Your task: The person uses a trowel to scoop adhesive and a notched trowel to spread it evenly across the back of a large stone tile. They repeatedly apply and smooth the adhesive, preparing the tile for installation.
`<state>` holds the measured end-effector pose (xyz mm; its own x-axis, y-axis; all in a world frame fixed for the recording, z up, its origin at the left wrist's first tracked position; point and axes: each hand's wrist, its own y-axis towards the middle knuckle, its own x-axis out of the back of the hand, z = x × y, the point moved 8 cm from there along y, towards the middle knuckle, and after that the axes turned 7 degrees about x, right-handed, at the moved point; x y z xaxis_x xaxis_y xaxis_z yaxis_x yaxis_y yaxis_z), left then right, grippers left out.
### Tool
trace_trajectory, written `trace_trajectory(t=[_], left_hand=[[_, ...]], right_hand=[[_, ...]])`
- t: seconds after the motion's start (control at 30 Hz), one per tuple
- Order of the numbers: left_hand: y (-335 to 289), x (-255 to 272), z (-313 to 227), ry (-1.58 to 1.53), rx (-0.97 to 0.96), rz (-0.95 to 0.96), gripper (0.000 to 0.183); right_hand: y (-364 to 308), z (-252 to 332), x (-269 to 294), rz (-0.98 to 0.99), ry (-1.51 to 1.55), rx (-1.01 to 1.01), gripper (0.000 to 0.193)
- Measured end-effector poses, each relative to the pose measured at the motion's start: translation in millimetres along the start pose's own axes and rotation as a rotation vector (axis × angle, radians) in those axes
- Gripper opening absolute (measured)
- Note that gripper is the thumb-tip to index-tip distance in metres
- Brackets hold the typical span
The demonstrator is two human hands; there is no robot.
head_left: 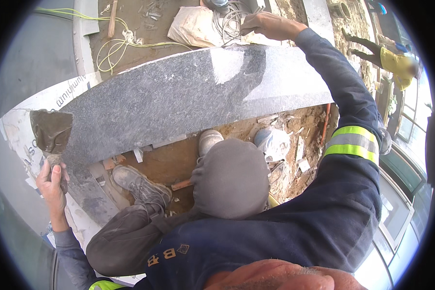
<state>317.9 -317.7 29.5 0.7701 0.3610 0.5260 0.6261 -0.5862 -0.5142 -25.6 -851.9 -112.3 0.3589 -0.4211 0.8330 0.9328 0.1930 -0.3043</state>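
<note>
My left hand [54, 186], at the left, is closed round the handle of a trowel. Its broad, square-ended blade [51, 130] is coated with wet grey-brown mortar and is over the left end of a long grey stone slab [150, 101]. The slab lies across in front of me, dark over most of its left part and paler at the right, with a light patch near its far edge. My right hand [271, 26] reaches past that far edge, fingers curled together. What they hold, if anything, is too small to make out.
A pale sack [193, 26] and a coil of grey cable [227, 21] lie beyond the slab. A yellow-green cable [113, 53] loops at the far left. Rubble and a plastic bag [275, 145] lie near my boots [137, 183]. Someone in a yellow top [395, 65] is at the right.
</note>
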Motion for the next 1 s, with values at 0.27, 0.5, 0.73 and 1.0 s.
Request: trace_trajectory(t=[0.27, 0.5, 0.73, 1.0], left_hand=[[-4, 7, -18, -0.081, 0.031, -0.152, 0.035], [7, -9, -32, -0.048, 0.002, -0.154, 0.034], [7, -18, -44, -0.005, 0.005, -0.125, 0.033], [-2, -23, -45, 0.014, -0.080, -0.088, 0.039]], right_hand=[[-65, -34, 1, 0.009, 0.015, -0.110, 0.023], [-97, -44, -2, -0.048, -0.042, -0.084, 0.024], [-143, -54, 17, -0.111, -0.136, -0.219, 0.028], [-194, 61, 31, -0.544, 0.017, -0.510, 0.039]])
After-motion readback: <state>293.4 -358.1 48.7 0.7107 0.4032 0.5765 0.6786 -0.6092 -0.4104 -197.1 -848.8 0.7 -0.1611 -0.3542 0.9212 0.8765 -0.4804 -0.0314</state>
